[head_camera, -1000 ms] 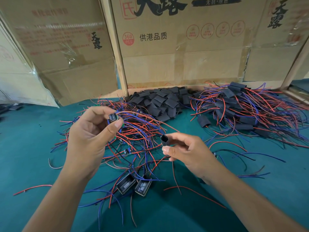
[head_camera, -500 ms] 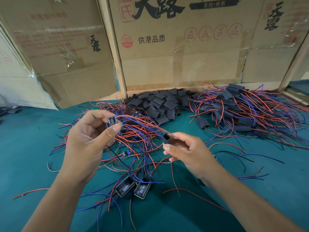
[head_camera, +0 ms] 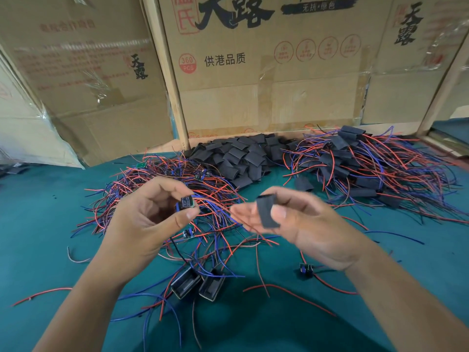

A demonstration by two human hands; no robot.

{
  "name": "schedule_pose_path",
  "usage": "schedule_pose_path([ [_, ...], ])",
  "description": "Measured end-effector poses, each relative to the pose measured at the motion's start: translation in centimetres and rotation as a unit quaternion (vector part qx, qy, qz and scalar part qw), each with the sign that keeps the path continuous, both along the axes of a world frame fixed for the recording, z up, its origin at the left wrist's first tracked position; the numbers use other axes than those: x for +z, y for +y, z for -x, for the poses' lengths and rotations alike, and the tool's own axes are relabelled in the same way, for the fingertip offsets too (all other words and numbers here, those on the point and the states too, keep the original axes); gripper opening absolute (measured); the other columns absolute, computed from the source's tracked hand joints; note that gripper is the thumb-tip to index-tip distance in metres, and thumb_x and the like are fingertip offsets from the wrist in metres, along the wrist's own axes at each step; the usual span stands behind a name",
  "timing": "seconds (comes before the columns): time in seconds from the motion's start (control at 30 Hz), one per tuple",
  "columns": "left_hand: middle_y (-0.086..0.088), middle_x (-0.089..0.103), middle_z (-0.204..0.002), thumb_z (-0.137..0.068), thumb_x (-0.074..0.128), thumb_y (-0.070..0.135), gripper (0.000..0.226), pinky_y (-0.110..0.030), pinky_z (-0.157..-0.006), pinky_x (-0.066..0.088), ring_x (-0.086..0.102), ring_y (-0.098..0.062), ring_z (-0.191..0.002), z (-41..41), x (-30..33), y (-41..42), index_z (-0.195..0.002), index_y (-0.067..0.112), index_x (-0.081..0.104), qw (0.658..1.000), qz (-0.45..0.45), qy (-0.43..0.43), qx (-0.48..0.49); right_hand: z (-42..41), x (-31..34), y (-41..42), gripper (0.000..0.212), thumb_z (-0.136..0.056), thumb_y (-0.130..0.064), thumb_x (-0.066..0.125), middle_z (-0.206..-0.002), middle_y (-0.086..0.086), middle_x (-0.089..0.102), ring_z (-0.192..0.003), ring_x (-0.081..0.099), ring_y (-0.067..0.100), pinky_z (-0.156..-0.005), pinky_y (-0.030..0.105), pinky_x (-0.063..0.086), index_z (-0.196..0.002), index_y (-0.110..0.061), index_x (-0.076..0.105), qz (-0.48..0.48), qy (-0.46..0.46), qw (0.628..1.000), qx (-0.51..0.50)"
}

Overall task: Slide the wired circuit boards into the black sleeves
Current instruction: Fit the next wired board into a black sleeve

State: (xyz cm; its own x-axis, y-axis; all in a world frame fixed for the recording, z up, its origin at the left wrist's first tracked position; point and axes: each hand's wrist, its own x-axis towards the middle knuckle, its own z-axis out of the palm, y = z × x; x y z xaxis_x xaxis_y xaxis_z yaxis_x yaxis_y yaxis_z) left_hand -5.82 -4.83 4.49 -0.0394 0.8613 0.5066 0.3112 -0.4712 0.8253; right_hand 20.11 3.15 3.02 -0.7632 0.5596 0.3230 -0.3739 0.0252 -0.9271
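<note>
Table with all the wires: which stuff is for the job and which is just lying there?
For the job:
board pinched in left hand
sleeve pinched in right hand
sleeve pile
wired boards heap
finished heap

Just lying about:
cardboard boxes
two black housings
loose red wire

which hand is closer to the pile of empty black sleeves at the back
Right. The right hand, pinching a black sleeve, sits just in front of the sleeve pile; the left hand is farther off to its left.
</note>
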Motion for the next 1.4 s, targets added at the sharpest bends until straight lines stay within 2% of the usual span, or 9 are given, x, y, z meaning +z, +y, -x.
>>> schedule_pose_path([
  [0.17,0.0,0.065,-0.083,-0.079,0.074,0.009,0.023,-0.02,-0.069,0.046,0.055,-0.014,-0.074,0.3,0.0,0.0,-0.095,0.023,0.065,0.999,0.021,0.039,0.014,1.2,-0.9,-1.0,0.021,-0.091,-0.026,0.065,-0.12,0.024,0.063,-0.107,0.061,0.04,-0.093,0.055,0.046,-0.106,-0.011,0.061,0.055,-0.042,0.992,0.102],
  [0.33,0.006,0.066,-0.087,-0.078,0.079,0.03,0.026,-0.02,-0.07,0.047,0.057,-0.012,-0.076,1.9,0.2,-0.3,-0.1,0.027,0.065,0.995,0.046,0.092,0.012,0.7,-0.4,-0.9,0.028,-0.09,-0.026,0.067,-0.09,0.015,0.053,-0.077,0.055,0.024,-0.07,0.037,0.053,-0.101,-0.003,0.056,0.105,-0.05,0.985,0.131],
  [0.47,0.003,0.068,-0.091,-0.072,0.082,0.046,0.047,-0.028,-0.067,0.046,0.058,-0.028,-0.077,3.1,0.2,-0.5,-0.112,0.033,0.063,0.973,0.155,0.163,-0.042,0.4,-0.2,-0.9,0.012,-0.089,-0.025,0.062,-0.079,0.009,0.044,-0.065,0.04,0.013,-0.052,0.023,0.027,-0.089,-0.013,0.058,0.049,-0.133,0.988,0.068],
  [0.67,0.027,0.063,-0.115,-0.078,0.074,0.062,0.046,-0.021,-0.099,0.04,0.057,0.002,-0.113,0.9,-0.3,-0.6,-0.116,0.041,0.061,0.9,0.15,0.404,-0.062,0.6,-0.5,-1.0,0.029,-0.081,-0.038,0.066,-0.078,0.01,0.042,-0.065,0.034,0.013,-0.055,0.022,0.027,-0.092,-0.012,0.06,-0.037,-0.266,0.963,0.037],
  [0.8,0.017,0.067,-0.099,-0.092,0.064,0.053,0.025,-0.03,-0.085,0.049,0.064,-0.006,-0.092,-2.9,-1.4,-0.3,-0.108,0.034,0.062,0.925,0.141,0.333,-0.115,0.3,-0.4,-0.8,0.015,-0.084,-0.036,0.065,-0.068,-0.005,0.043,-0.062,0.036,0.009,-0.056,0.017,0.032,-0.088,-0.022,0.062,-0.051,-0.292,0.954,0.042],
  [0.97,-0.008,0.057,-0.074,-0.097,0.06,0.041,0.024,-0.042,-0.066,0.043,0.048,-0.026,-0.069,-3.1,-2.3,0.5,-0.086,0.02,0.063,0.943,0.162,0.278,-0.085,-0.5,-0.3,0.1,0.014,-0.083,-0.038,0.066,-0.079,0.008,0.048,-0.067,0.041,0.016,-0.058,0.023,0.035,-0.088,-0.026,0.065,-0.073,-0.273,0.958,0.04],
  [1.1,-0.003,0.053,-0.071,-0.099,0.06,0.033,0.022,-0.033,-0.063,0.04,0.042,-0.015,-0.065,-2.4,-2.3,0.7,-0.083,0.018,0.062,0.959,0.149,0.228,-0.081,-1.8,-0.3,1.7,0.023,-0.086,-0.03,0.069,-0.089,0.009,0.069,-0.073,0.058,0.025,-0.064,0.03,0.048,-0.1,-0.012,0.065,-0.119,-0.265,0.955,-0.062],
  [1.27,-0.014,0.049,-0.073,-0.098,0.058,0.029,0.024,-0.026,-0.058,0.033,0.037,-0.011,-0.065,-1.5,-1.9,0.8,-0.085,0.01,0.063,0.97,0.143,0.174,-0.096,-2.7,-1.1,3.3,0.019,-0.083,-0.027,0.075,-0.091,-0.016,0.067,-0.088,0.061,0.005,-0.075,0.03,0.051,-0.098,-0.034,0.065,-0.326,-0.348,0.841,-0.256],
  [1.4,-0.012,0.052,-0.075,-0.098,0.058,0.033,0.026,-0.023,-0.059,0.035,0.039,-0.014,-0.065,-1.3,-2.0,0.8,-0.086,0.011,0.065,0.969,0.143,0.174,-0.102,-1.7,-1.6,2.7,0.023,-0.085,-0.023,0.073,-0.097,-0.018,0.065,-0.092,0.06,0.002,-0.077,0.021,0.049,-0.105,-0.032,0.064,-0.378,-0.318,0.837,-0.234],
])
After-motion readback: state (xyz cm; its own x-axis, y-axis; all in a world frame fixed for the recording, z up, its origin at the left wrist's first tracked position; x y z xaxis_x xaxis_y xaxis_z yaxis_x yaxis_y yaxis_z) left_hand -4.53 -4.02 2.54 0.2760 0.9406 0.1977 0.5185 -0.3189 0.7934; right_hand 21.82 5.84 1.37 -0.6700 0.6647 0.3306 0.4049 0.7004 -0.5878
